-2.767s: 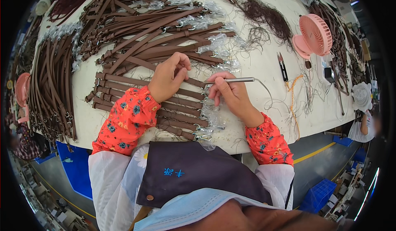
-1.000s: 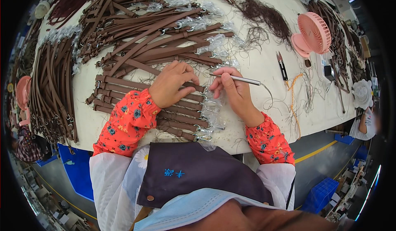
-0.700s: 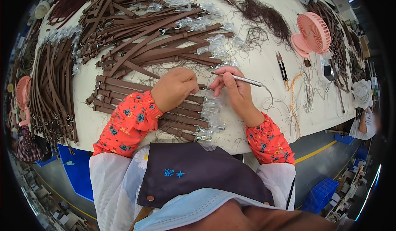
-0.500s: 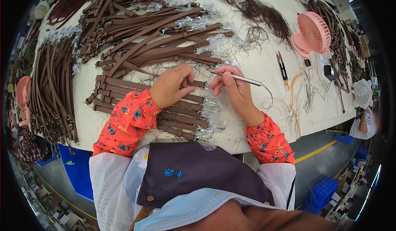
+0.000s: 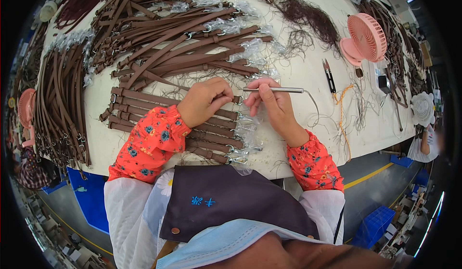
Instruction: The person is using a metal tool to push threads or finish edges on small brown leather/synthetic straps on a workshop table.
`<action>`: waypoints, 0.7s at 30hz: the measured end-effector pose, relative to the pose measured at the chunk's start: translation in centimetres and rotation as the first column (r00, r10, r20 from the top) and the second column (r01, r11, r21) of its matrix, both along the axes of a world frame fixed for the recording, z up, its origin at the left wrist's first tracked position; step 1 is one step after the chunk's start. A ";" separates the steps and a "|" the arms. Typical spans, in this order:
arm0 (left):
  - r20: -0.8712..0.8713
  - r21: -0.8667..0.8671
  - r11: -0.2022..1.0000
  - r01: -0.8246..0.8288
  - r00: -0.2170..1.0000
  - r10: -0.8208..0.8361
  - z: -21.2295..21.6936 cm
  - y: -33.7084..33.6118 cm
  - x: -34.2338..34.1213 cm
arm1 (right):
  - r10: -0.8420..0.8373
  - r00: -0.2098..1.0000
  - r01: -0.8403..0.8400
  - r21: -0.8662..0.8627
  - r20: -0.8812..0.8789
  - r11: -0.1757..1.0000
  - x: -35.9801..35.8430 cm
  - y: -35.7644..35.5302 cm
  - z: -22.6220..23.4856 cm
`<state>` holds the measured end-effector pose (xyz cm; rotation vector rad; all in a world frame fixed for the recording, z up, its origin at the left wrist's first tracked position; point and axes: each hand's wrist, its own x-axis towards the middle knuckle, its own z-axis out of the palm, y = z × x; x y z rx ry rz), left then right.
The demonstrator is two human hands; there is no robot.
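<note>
A slim metal pen-shaped tool (image 5: 284,90) with a thin cord at its rear is pinched in my right hand (image 5: 273,104). It lies nearly level, its tip pointing left toward the metal-ringed end of a brown strap (image 5: 144,96). My left hand (image 5: 206,101) rests over that strap, thumb and fingers pinched together beside its end. Whether they grip the strap or a thread is hidden. More brown straps (image 5: 211,137) lie side by side below, their metal clasps wrapped in clear plastic (image 5: 248,129).
Heaps of brown straps (image 5: 159,38) cover the table's far left; another bundle (image 5: 60,100) hangs over its left edge. On the right are a pink fan (image 5: 365,38), thread snips (image 5: 328,76), a yellow cord (image 5: 341,108) and loose threads. A dark thread pile (image 5: 308,16) lies at the back.
The pen-shaped tool has swung to nearly level, its rear end rising. My left hand has shifted slightly right, and its fingers have drawn together near the strap's end.
</note>
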<state>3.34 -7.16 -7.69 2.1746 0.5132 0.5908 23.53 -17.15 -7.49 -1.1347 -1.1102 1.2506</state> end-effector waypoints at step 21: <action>-0.042 -0.213 0.976 -0.054 0.998 0.046 0.4 0.1 -0.4 | 0.125 0.987 -0.118 -0.071 0.103 0.991 -0.2 -0.1 -0.2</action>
